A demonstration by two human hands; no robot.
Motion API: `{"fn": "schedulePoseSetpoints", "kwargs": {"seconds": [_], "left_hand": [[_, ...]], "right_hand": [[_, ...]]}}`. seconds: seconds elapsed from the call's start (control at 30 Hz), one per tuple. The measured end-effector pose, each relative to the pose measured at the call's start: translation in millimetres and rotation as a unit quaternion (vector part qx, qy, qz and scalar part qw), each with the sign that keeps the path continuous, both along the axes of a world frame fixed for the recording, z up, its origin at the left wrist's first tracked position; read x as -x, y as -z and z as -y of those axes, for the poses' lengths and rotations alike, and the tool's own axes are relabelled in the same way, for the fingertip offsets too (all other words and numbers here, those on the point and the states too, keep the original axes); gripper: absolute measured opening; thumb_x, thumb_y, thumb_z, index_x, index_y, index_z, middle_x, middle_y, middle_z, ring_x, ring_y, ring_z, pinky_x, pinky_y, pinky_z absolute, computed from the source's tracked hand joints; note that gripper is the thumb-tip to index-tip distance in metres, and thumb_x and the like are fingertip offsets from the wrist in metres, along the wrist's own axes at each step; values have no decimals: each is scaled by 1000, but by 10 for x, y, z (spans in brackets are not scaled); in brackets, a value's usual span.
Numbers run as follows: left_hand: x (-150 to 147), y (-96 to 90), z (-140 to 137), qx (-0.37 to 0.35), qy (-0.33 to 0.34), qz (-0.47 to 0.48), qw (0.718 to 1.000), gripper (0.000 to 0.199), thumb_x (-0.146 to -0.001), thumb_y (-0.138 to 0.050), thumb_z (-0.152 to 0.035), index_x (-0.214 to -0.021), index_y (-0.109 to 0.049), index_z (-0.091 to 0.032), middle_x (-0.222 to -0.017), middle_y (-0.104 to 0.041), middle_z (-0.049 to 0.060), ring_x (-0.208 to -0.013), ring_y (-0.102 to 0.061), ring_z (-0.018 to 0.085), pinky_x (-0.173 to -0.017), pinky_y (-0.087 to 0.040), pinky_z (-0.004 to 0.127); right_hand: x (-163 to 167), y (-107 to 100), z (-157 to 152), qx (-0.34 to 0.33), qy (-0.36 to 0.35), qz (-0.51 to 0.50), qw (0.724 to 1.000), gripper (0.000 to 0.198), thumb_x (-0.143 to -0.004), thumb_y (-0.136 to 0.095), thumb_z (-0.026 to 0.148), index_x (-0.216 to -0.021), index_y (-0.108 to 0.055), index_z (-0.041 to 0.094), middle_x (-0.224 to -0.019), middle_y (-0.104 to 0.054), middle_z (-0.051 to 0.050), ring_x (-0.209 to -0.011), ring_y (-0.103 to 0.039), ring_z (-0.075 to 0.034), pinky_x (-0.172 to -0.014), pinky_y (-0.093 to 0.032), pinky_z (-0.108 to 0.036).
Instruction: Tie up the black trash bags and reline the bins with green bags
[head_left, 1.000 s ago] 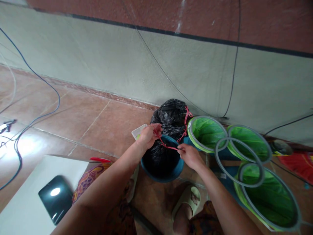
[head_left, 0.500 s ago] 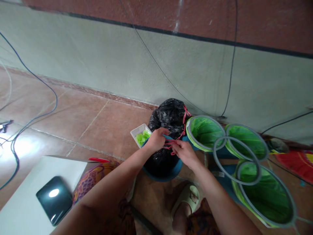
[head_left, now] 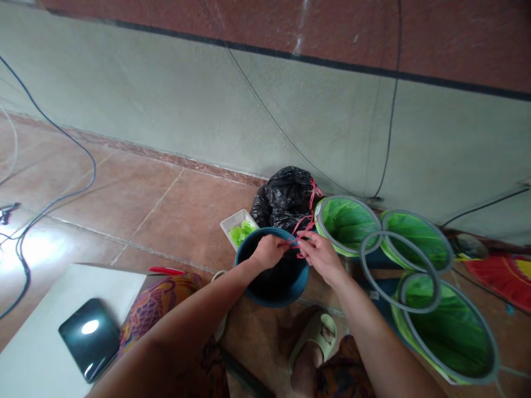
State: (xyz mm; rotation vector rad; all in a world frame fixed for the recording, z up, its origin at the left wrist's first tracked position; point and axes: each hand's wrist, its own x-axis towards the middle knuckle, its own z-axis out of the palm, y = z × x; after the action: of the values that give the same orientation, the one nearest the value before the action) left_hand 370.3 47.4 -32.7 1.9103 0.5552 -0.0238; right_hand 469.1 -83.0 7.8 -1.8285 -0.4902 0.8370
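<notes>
My left hand (head_left: 270, 251) is closed on a pink drawstring (head_left: 293, 241) above a blue bin (head_left: 301, 288). My right hand (head_left: 321, 255) pinches the same pink strands just beside it, over the bin's right rim. Down in the bin it is dark, and a black bag (head_left: 279, 279) shows only faintly. Behind the bin, against the wall, lie full black garbage bags (head_left: 286, 190) with pink ties (head_left: 315, 190) on their right side. My fingers partly cover the string, so I cannot tell whether it is knotted.
Three bins lined with green bags (head_left: 350, 221) stand at the right, a loose grey ring (head_left: 369, 282) across them. A white tray (head_left: 227, 225) holds light-green pieces. At lower left, a dark glossy object (head_left: 89, 340) rests on a white surface (head_left: 45, 331). Cables (head_left: 93, 171) cross the floor.
My left hand has come down and right a little, uncovering the bin's far rim. The black plastic between my hands has dropped into the bin, and the pink strands now loop upward.
</notes>
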Motion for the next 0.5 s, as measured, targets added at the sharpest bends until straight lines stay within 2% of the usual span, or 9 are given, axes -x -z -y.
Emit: {"fn": "schedulePoseSetpoints", "kwargs": {"seconds": [0.1, 0.2, 0.27, 0.3, 0.33, 0.4, 0.47, 0.5], "left_hand": [[-1, 45, 25, 120, -76, -9, 990, 21, -86, -57, -23, -76, -73, -15, -63, -66, 1, -58, -59, 12, -60, -47, 22], [-11, 58, 51, 274, -165, 12, 947, 20, -89, -56, -24, -79, -69, -12, -67, -66, 3, -54, -58, 9, -55, -46, 19], [-18, 53, 50, 330, -191, 22, 924, 21, -92, -52, -24, -86, -67, -11, -69, -66, 4, -53, -57, 7, -54, -46, 18], [-20, 50, 46, 329, -193, 14, 924, 21, -93, -50, -23, -88, -67, -10, -67, -65, 3, -51, -56, 7, -52, -45, 17], [-21, 47, 41, 306, -184, -4, 934, 22, -93, -48, -21, -89, -67, -10, -64, -63, 2, -49, -54, 6, -51, -44, 17], [-15, 39, 42, 196, -126, -47, 971, 24, -92, -46, -20, -85, -68, -11, -59, -59, 0, -47, -51, 7, -49, -42, 18], [1, 25, 63, 42, -16, -64, 997, 25, -90, -48, -20, -78, -69, -13, -60, -61, 1, -52, -55, 9, -54, -43, 20], [11, 13, 81, -29, 46, -59, 997, 24, -89, -49, -20, -76, -69, -14, -64, -64, 3, -58, -59, 12, -58, -45, 21]], "right_hand": [[-40, -68, 39, 33, 19, -15, 999, 47, -75, -61, 37, -114, -58, 12, -46, -47, 11, -38, -38, -7, -45, -43, -23], [-61, -99, 76, 90, -2, -9, 996, 40, -76, -60, 28, -113, -59, 12, -46, -50, 9, -39, -43, -8, -46, -44, -23], [-58, -106, 91, 126, -20, -2, 992, 33, -77, -59, 24, -108, -61, 12, -48, -53, 7, -40, -46, -9, -45, -42, -22], [-50, -109, 94, 134, -28, 2, 991, 30, -77, -58, 23, -105, -62, 13, -48, -54, 6, -41, -48, -9, -45, -41, -22], [-37, -113, 92, 133, -38, 6, 990, 27, -77, -57, 22, -101, -62, 13, -49, -55, 6, -43, -50, -9, -46, -41, -22], [-2, -124, 79, 111, -66, 14, 992, 22, -78, -55, 24, -96, -63, 14, -52, -57, 4, -47, -53, -10, -49, -41, -22], [41, -135, 54, 78, -104, 25, 991, 21, -79, -53, 25, -93, -64, 15, -55, -59, 3, -52, -54, -11, -50, -40, -22], [61, -137, 39, 66, -122, 32, 990, 20, -79, -52, 26, -92, -64, 15, -57, -60, 3, -53, -54, -11, -51, -39, -22]]}}
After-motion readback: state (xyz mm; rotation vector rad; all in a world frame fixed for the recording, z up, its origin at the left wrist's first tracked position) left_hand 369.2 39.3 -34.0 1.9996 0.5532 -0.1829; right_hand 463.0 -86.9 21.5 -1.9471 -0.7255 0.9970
